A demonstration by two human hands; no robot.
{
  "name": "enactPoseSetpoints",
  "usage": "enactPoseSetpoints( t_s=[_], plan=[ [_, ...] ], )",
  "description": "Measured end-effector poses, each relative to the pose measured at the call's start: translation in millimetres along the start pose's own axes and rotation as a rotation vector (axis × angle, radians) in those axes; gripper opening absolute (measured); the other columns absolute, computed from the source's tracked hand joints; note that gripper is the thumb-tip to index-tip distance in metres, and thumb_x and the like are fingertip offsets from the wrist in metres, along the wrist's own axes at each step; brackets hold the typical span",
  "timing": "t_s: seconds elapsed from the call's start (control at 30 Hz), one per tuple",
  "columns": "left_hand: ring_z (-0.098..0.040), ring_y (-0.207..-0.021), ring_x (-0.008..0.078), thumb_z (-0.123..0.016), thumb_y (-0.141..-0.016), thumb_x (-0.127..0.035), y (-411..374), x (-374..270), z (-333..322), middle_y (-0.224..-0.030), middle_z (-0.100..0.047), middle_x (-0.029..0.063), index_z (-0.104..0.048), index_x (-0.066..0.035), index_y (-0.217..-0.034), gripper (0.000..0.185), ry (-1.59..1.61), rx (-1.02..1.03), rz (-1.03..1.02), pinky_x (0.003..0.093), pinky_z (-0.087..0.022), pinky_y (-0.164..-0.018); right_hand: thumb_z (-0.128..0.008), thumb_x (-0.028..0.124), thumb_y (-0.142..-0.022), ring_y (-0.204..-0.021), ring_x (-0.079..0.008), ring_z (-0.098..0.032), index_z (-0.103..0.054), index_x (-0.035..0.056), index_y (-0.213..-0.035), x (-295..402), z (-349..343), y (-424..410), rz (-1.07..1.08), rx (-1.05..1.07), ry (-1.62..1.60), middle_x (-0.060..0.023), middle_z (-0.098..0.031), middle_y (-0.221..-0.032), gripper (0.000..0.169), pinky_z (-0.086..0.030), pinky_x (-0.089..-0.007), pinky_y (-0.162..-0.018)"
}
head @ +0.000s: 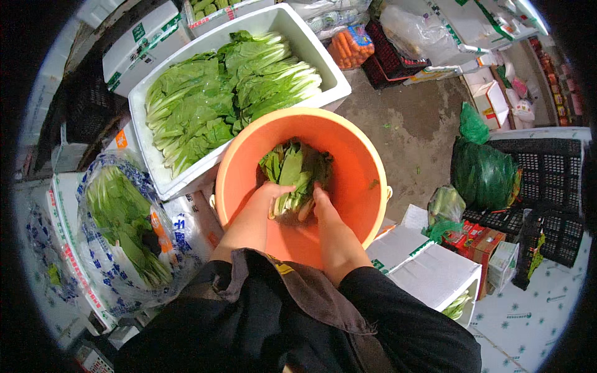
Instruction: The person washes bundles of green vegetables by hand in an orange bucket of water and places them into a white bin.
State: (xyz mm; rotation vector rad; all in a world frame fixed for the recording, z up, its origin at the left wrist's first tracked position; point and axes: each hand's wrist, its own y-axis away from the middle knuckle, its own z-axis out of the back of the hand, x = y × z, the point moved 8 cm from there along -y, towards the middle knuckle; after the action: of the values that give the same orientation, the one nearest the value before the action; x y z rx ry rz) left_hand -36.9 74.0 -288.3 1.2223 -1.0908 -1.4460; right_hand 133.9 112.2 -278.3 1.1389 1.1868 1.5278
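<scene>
Both my arms reach down into a deep orange plastic bucket (359, 154). Inside it, my left hand (274, 190) grips the left side of a bunch of leafy greens (293, 170), its thumb lying across the stems. My right hand (322, 201) has hold of the same bunch from the right, near the pale stem ends. The fingers of both hands are largely hidden by the leaves and the wrists. Beyond the bucket stands a white foam box (343, 84) with romaine-like lettuce (196, 102) laid in rows.
Left of me, more leafy greens (126, 219) lie in a printed clear plastic bag (93, 261). A closed white foam box (419, 261) is at my right. Bagged carrots (347, 49), a green plastic bag (482, 172) and black crates (541, 172) stand around the concrete floor (410, 135).
</scene>
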Motion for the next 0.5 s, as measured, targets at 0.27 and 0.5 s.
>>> enactPoseSetpoints(
  t_s=[0.27, 0.5],
  plan=[
    [-0.028, -0.116, 0.0353, -0.067, -0.070, -0.028, 123.5, -102.3, 16.3, -0.124, -0.030, 0.0210, -0.028, -0.003, -0.122, 0.070, -0.481, -0.917, -0.881, 0.0469, -0.020, -0.099, -0.030, 0.042, -0.086, -0.118, -0.0413, -0.034, -0.026, -0.0015, -0.131, 47.7, 9.5, 26.7, 0.345, -0.238, 0.437, -0.0264, -0.030, -0.132, 0.063, -0.028, -0.0450, -0.097],
    [-0.015, -0.129, 0.0265, -0.040, -0.087, -0.037, 52.6, -98.2, -6.6, -0.136, -0.027, 0.0066, -0.032, -0.018, -0.130, 0.048, -0.998, -0.826, -0.918, 0.0512, -0.010, -0.104, -0.034, 0.043, -0.085, -0.129, -0.0326, -0.015, -0.022, 0.0220, -0.136, 75.6, -15.5, 32.7, 0.852, -0.752, 0.773, -0.0126, -0.014, -0.142, 0.055, -0.018, -0.0590, -0.096]
  ],
)
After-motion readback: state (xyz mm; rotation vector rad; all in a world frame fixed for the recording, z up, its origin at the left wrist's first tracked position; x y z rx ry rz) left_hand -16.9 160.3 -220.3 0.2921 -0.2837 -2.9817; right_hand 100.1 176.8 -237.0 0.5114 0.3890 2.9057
